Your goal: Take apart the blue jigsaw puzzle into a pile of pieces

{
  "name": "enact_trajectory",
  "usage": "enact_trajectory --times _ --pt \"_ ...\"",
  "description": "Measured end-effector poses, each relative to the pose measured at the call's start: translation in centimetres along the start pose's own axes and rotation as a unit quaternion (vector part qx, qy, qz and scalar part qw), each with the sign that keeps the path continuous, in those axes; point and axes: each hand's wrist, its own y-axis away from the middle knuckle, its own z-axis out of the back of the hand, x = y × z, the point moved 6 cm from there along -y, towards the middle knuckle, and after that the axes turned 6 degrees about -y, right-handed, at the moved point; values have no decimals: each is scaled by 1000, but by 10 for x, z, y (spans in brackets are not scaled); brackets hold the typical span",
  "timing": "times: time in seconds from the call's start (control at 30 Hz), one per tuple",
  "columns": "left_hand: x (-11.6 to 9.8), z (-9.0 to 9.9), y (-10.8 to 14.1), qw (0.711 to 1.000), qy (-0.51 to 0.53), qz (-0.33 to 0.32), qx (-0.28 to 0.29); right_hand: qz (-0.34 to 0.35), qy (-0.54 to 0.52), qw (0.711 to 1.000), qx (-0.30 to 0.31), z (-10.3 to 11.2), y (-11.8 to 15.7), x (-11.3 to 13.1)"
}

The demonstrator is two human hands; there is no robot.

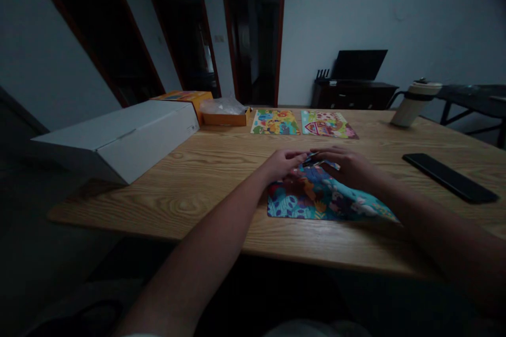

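A colourful blue jigsaw board (316, 200) lies flat on the wooden table (205, 168) in front of me. My left hand (282, 163) rests at its far left corner, fingertips on a small puzzle piece (312, 157). My right hand (348, 166) lies over the board's far edge, fingers curled toward the same piece. Both hands meet at that piece; which one grips it is hard to tell in the dim light.
Two finished puzzle boards (275, 122) (328, 124) lie further back. An orange box (225, 115) with a plastic bag, a long white box (118, 137), a white mug (413, 103) and a black phone (448, 177) also sit on the table.
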Motion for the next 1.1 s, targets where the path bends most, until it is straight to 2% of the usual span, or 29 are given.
enact_trajectory --times 0.07,0.1,0.23,0.37,0.47,0.53,0.6,0.67,0.77,0.87,0.93,1.0,1.07,1.1 --pt "3 -5 2 1000 5 23 16 -1 -12 1000 2 -1 0 0" --pt "3 -7 2 1000 8 15 22 -4 -18 1000 0 -1 0 0" --pt "-7 -11 3 996 5 -86 21 -16 -41 999 -3 -2 0 -3" --pt "-11 -8 9 995 16 -103 7 -79 -63 995 2 -7 1 -6" --pt "-17 -3 14 988 -90 -118 -29 -149 -72 986 -4 -9 4 -12" --pt "-20 -2 15 977 -166 -127 -53 -171 -69 983 1 -10 5 -12" --pt "-20 -2 15 972 -175 -137 -69 -167 -66 984 8 -10 3 -8" --pt "-17 0 13 977 -135 -142 -79 -148 -66 987 10 -9 0 -3" --pt "-10 4 11 982 -117 -125 -77 -115 -65 991 28 -5 -5 -1" --pt "-7 7 12 956 -264 -113 -65 -124 -23 992 29 10 -3 -23" --pt "-5 6 12 917 -383 -103 -32 -193 40 980 1 30 7 -54" --pt "0 4 12 883 -464 -73 16 -275 107 955 -37 50 22 -89" --pt "4 3 11 862 -503 -38 44 -317 141 937 -48 61 36 -115" --pt "4 4 10 857 -512 -25 50 -329 141 933 -36 61 41 -125"
